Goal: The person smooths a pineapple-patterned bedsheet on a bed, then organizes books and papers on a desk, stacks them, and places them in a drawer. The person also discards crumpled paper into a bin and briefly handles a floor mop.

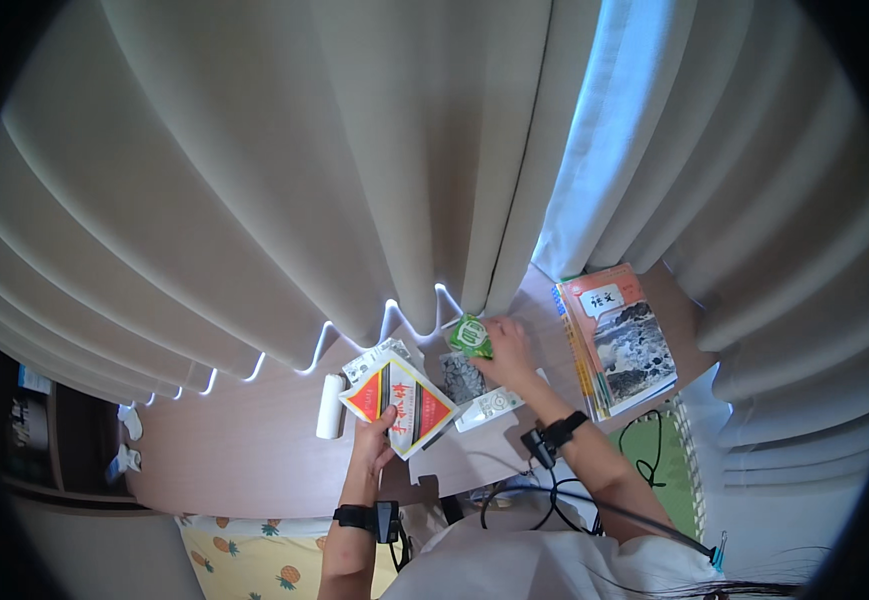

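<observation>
Gripped in left hand (376, 440), thumb on top: flat squarish packet (401, 403), turned cornerwise over desk (244, 440), no clear long axis; white with red, yellow and black print. Gripped in right hand (507, 350), farther out and rightward: small green packet (470, 337); whether resting or lifted, cannot tell. Just nearside, nearer right hand: dark grey patterned packet (463, 378), long axis roughly fore-and-aft.

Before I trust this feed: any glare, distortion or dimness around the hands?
Head view: corners black, the curtain bowing toward the rim; head view: glare along its hem, bluish light down one fold; head view: table dimmer, yet the red-and-white packet in the left hand and the green packet in the right hand show distinctly, smallest print unreadable.
</observation>
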Action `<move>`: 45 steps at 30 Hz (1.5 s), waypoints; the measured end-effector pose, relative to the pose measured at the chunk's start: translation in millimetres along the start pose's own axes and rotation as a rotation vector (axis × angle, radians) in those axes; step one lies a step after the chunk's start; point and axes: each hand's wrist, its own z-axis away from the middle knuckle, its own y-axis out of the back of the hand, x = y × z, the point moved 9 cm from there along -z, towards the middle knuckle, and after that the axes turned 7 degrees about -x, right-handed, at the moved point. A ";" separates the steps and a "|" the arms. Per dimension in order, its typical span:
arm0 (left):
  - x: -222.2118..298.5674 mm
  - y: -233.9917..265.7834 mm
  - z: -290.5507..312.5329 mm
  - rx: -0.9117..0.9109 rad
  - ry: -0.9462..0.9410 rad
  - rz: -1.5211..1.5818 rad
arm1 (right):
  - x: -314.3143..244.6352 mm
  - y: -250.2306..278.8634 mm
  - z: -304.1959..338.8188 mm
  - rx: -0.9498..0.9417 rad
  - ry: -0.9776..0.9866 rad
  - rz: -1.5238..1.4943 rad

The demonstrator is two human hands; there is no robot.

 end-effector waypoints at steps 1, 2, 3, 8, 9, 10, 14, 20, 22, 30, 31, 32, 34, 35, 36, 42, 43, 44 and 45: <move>0.8 1.5 0.6 -0.027 -0.017 0.013 | 6.6 -1.2 -0.6 -0.003 0.002 0.000; 1.4 3.1 1.2 -0.056 -0.035 0.025 | 21.7 -14.3 -1.9 -0.119 -0.094 0.050; -1.0 3.7 0.9 -0.109 -0.020 0.054 | 29.8 -24.9 -4.0 -0.234 -0.185 0.100; -15.5 18.9 1.2 -0.192 -0.003 0.125 | -1.9 -45.4 14.1 -0.313 -0.129 -0.385; -16.6 16.3 2.3 -0.247 -0.003 0.143 | -22.7 -55.4 23.5 -0.376 -0.035 -0.554; -16.1 12.5 0.3 -0.306 -0.005 0.160 | -43.7 -65.3 30.4 -0.439 0.083 -0.573; -20.2 16.0 -1.6 -0.468 -0.008 0.298 | -114.5 -49.6 48.3 -0.577 0.298 -0.918; -22.1 24.1 -6.8 -0.533 0.046 0.225 | -75.6 -50.6 55.6 -0.782 0.316 -0.560; -16.3 26.6 -10.3 -0.535 0.012 0.242 | -46.2 -33.8 58.3 -0.645 0.339 -0.493; 14.5 8.4 3.1 -0.534 -0.059 0.230 | 21.5 -8.5 75.1 -0.465 0.254 0.086; 18.2 17.3 5.8 -0.513 -0.079 0.224 | 25.2 10.3 66.1 -0.428 0.148 0.056; 21.4 25.6 8.6 -0.504 -0.084 0.225 | 29.5 37.4 56.6 -0.392 0.038 0.029; 28.2 39.3 11.8 -0.475 -0.116 0.179 | 53.2 92.2 47.0 -0.164 -0.066 0.175; 30.1 38.9 12.7 -0.480 -0.122 0.196 | 77.8 108.9 46.5 -0.139 -0.150 0.301; 33.1 41.0 16.2 -0.474 -0.127 0.193 | 102.6 117.8 47.5 -0.117 -0.223 0.416; 49.0 25.7 33.4 -0.491 -0.147 0.247 | 135.6 145.7 64.1 0.077 -0.399 0.500; 48.5 31.5 33.1 -0.480 -0.165 0.248 | 102.4 146.0 55.7 0.086 -0.343 0.453; 48.0 37.6 35.4 -0.470 -0.173 0.249 | 86.4 126.2 48.2 0.075 -0.197 0.413; 47.7 32.0 35.1 -0.489 -0.149 0.237 | 70.7 106.7 45.5 0.067 -0.062 0.375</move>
